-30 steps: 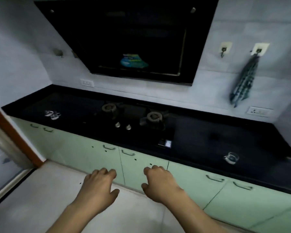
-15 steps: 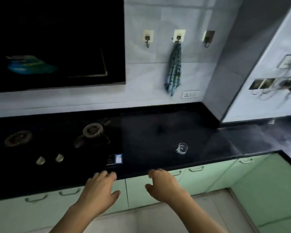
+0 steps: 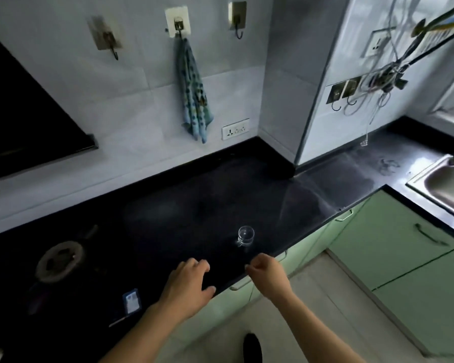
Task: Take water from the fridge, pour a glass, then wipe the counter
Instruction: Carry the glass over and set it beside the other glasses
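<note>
A small clear glass cup (image 3: 245,236) with a handle stands upright on the black counter (image 3: 194,200), close to its front edge. My left hand (image 3: 188,288) hovers over the counter edge, fingers spread, holding nothing. My right hand (image 3: 269,276) hangs just below and to the right of the cup, fingers loosely curled, empty. A blue patterned cloth (image 3: 194,93) hangs from a wall hook above the counter. No fridge or water bottle is in view.
A gas burner (image 3: 59,260) sits at the left of the counter. A steel sink (image 3: 446,183) is at the far right. Green cabinets (image 3: 393,247) run under the counter and around the corner. A wall socket (image 3: 235,128) and loose cables (image 3: 383,79) are on the walls.
The view has swung right along the counter, from the hob to the corner and sink. Both hands stayed low in front of me and now reach nearer the glass cup.
</note>
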A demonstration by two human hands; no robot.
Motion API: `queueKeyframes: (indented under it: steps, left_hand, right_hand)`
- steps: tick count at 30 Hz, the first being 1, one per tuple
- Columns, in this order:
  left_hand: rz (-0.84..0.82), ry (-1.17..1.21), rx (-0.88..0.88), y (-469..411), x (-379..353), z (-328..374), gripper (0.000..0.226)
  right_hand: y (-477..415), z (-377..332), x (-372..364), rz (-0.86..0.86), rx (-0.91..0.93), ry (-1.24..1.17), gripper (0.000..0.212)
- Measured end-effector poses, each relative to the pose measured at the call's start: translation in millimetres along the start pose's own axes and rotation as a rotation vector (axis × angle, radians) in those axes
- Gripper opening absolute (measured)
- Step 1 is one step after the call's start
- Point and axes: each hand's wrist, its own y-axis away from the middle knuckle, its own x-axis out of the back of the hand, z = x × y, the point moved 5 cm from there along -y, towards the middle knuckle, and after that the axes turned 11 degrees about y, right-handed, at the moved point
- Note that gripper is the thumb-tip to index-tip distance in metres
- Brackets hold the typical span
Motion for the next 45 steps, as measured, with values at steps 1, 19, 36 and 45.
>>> queueKeyframes:
  steps: [1, 19, 36, 45]
  left_hand:
    - [-0.017, -0.002, 0.015, -12, -5, 2, 0.044]
    - [-0.203, 0.056, 0.222, -98, -46, -31, 0.042]
    - [-0.259, 0.038, 0.132, -113, -30, -73, 0.042]
    - [-0.211, 0.145, 0.153, -119, -23, -79, 0.033]
  right_hand:
    - [-17, 6, -3, -0.02, -0.024, -0.042, 0.017]
    - [-123, 19, -102, -0.173, -0.62, -1.173, 0.023]
    - [-133, -6, -116, -0.014, -0.744, -1.417, 0.022]
    - [-138, 11, -103, -0.074, -0.556, -1.18, 0.012]
